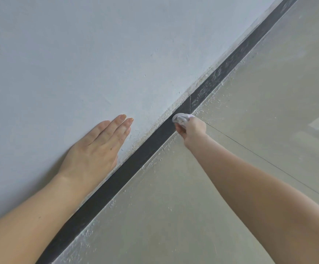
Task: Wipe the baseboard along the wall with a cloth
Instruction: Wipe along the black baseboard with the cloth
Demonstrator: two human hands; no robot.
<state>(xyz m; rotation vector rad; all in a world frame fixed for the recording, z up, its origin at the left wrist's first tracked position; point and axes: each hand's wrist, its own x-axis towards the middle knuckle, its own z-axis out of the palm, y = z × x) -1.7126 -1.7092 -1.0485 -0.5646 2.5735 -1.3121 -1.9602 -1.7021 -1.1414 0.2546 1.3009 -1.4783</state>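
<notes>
A dark grey baseboard [139, 161] runs diagonally from the lower left to the upper right, between a pale wall and the floor. My right hand [192, 129] grips a small white cloth [181, 118] and holds it against the baseboard near a vertical joint. Beyond the cloth, the baseboard looks dusty with pale streaks; the stretch nearer to me looks darker and cleaner. My left hand [99, 147] rests flat on the wall just above the baseboard, fingers straight.
The pale wall [78, 63] fills the upper left. A beige tiled floor [231, 92] lies to the right, with white dust and grit along its edge by the baseboard. A thin tile seam [259, 159] crosses the floor.
</notes>
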